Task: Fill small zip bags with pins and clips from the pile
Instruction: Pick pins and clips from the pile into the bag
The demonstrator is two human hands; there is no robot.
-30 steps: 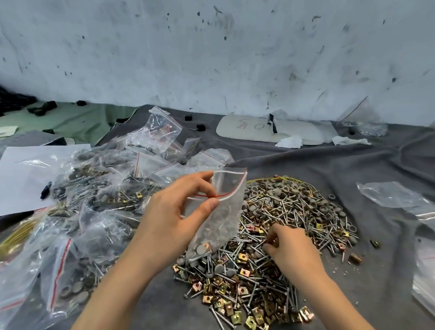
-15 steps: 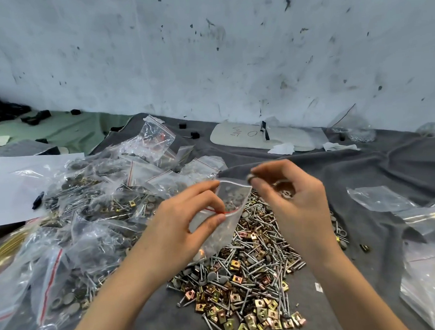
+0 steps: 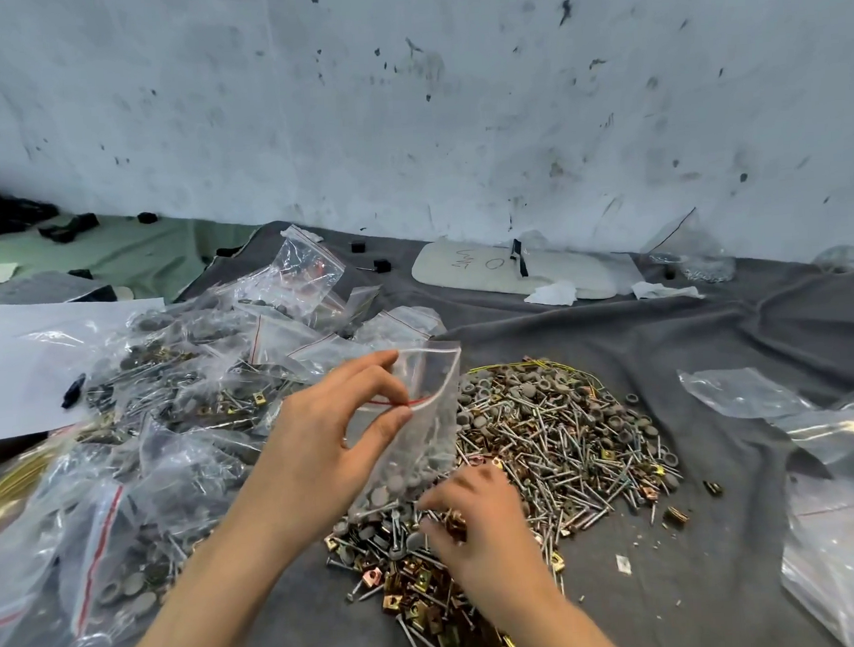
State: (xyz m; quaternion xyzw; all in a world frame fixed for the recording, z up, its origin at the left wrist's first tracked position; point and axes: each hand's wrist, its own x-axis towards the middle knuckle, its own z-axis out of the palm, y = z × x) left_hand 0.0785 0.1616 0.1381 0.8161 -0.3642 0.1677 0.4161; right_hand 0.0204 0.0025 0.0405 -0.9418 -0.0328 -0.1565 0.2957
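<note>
- The left hand [image 3: 322,447] pinches the small zip bag [image 3: 422,452] at its red zip line. This grip parts the mouth so it faces upward, ready for drops.
- The bag hangs over the near edge of the pile [image 3: 560,440], which keeps the carry short. Grey caps sit in its bottom.
- The right hand [image 3: 480,523] is down among the brass clips, fingers curled. Blur hides whether its grip has hold of any.
- Filled bags [image 3: 171,386] lie to the left on the tabletop [image 3: 712,338].

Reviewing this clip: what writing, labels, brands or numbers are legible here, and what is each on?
"O": hand-drawn on the white board by the wall; letter or zero, cannot tell.
Scribble beside it on that board: handwriting, not legible.
Held zip bag and white paper sheet: no print visible.
</note>
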